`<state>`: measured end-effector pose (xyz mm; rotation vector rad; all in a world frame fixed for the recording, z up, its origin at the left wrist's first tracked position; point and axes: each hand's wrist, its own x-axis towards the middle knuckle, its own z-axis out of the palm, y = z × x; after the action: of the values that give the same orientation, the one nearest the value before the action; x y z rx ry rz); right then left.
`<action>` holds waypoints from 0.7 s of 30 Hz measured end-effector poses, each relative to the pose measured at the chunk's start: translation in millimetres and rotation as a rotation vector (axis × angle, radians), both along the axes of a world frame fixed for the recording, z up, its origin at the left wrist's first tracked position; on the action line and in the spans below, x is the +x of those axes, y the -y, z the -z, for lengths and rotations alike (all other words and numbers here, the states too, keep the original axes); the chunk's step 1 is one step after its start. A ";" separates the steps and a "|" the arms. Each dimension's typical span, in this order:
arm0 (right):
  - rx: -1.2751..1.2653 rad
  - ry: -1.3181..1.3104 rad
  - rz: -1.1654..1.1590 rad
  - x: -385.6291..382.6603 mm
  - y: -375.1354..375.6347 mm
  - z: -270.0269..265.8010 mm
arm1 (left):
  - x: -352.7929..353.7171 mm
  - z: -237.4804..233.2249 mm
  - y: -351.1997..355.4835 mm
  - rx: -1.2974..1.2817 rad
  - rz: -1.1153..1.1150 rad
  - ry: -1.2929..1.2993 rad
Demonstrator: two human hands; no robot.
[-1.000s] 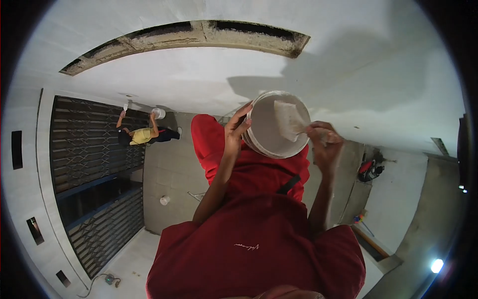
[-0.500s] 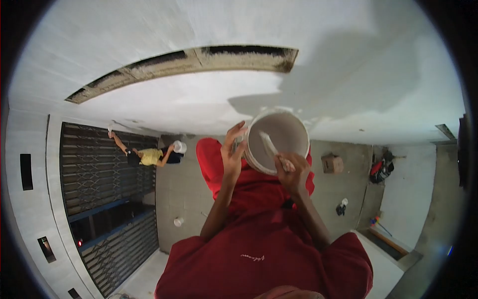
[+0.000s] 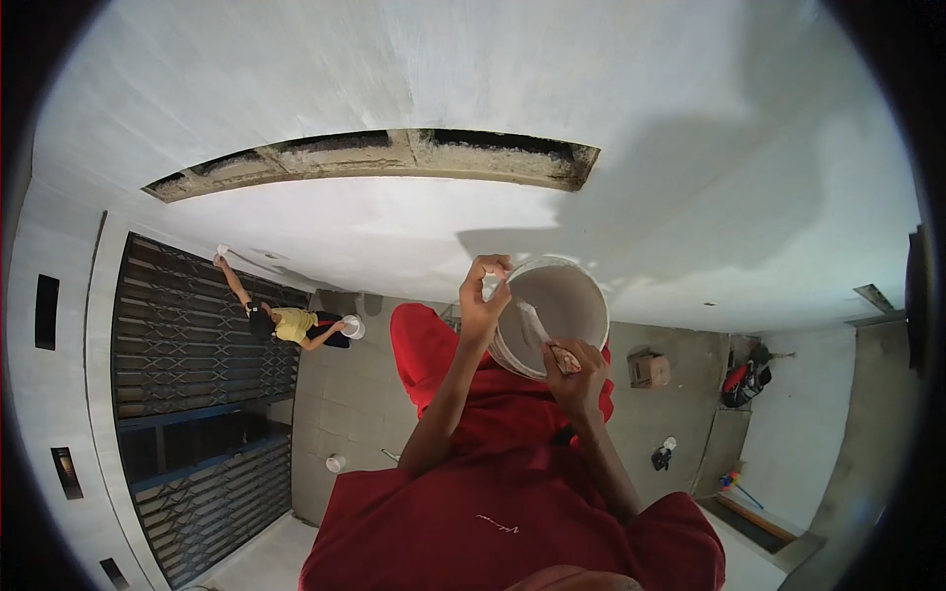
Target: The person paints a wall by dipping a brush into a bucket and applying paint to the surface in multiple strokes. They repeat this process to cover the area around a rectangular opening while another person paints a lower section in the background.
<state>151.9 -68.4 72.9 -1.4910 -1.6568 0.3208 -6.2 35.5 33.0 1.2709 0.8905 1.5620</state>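
A whitish, paint-smeared bucket is in front of my red trousers, its mouth facing up toward me. At its left rim is my left hand, with thumb and fingers curled closed around the edge. My right hand is closed around the handle of a paintbrush at the near side of the bucket. The brush's whitish head points into the bucket's mouth. Whatever lies at the bottom of the bucket is hard to make out.
A pale wall with a long recessed slot rises ahead. At left, another person holds a white bucket and reaches toward the wall, near a folding metal gate. A cardboard box sits on the floor.
My left hand has closed its fingers at the bucket's rim. The brush stays in my right hand over the bucket. My view has tilted slightly, so the wall slot appears lower.
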 end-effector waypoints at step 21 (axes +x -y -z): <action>-0.004 0.008 -0.013 -0.3 -1.3 2.3 | -1.8 7.3 -5.2 -0.496 0.230 -0.090</action>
<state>151.6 -67.2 70.6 -1.4864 -1.6736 0.3263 -8.0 40.7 25.7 1.0432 1.0667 1.0259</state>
